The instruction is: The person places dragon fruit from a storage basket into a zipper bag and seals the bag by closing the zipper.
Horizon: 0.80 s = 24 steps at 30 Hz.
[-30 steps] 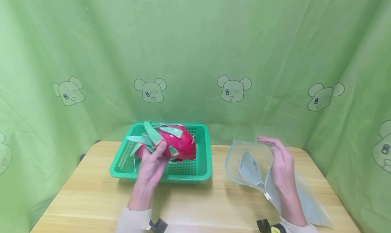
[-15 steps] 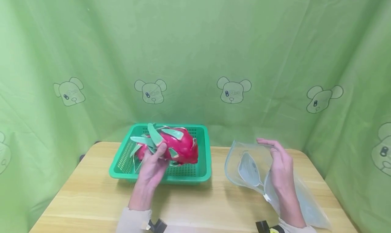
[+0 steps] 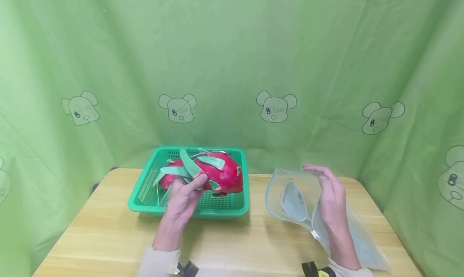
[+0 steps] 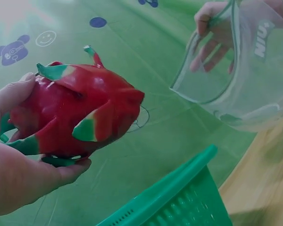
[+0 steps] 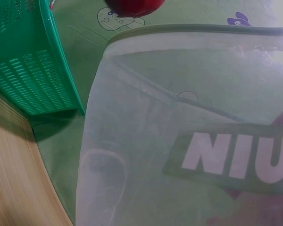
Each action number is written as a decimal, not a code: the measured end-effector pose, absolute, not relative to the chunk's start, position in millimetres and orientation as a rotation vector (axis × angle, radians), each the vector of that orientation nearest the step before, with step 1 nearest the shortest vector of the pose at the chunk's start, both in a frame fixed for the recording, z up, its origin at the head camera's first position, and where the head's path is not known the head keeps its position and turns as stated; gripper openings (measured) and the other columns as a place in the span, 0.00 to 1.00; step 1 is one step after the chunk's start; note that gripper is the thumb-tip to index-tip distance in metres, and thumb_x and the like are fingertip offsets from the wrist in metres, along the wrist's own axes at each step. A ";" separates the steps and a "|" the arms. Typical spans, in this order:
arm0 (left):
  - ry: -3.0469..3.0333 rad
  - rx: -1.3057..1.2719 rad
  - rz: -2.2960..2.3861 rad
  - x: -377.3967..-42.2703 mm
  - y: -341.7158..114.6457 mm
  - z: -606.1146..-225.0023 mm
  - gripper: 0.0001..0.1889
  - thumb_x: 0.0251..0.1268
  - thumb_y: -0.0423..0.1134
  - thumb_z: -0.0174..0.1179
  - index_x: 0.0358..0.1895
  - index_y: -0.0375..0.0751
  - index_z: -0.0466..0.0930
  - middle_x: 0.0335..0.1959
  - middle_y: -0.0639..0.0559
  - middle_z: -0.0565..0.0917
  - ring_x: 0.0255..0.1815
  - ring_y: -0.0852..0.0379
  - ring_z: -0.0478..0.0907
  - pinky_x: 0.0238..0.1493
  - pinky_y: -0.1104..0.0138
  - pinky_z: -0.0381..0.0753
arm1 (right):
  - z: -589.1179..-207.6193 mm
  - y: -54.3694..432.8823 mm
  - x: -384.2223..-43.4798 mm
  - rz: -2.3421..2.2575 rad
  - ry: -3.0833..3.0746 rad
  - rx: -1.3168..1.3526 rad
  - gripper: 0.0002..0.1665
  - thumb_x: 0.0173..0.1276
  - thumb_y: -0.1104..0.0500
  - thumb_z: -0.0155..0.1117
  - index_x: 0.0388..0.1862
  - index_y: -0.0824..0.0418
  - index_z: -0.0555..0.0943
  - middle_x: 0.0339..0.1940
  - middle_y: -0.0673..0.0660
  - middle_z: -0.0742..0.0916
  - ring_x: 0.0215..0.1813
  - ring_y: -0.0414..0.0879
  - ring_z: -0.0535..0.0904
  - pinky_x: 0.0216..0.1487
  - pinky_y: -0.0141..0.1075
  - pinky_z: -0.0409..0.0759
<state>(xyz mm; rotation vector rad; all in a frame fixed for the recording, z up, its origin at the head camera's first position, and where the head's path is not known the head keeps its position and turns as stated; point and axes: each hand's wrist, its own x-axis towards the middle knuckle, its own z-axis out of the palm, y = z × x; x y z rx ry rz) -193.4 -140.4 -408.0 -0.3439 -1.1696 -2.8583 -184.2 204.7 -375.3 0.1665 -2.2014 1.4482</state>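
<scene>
Dragon fruit [image 3: 229, 173], gripped in your left hand [image 3: 184, 197], has shifted right. Lifted, it's outside the bag [image 3: 295, 201] your right hand [image 3: 332, 202] holds.

walls: creased green curtain [image 3: 217, 47] | prints: outlined bear heads [image 3: 276, 111] | furniture: pale wood-grain table [image 3: 98, 228] | light: glare on curtain
</scene>
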 end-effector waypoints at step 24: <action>-1.318 -0.267 -2.826 -194.3 -126.1 -404.0 0.18 0.67 0.26 0.62 0.56 0.44 0.74 0.48 0.51 0.83 0.51 0.54 0.79 0.65 0.54 0.73 | -373.1 203.8 -185.8 1.450 -2.198 0.195 0.28 0.84 0.61 0.32 0.60 0.64 0.82 0.63 0.58 0.85 0.68 0.38 0.73 0.77 0.45 0.62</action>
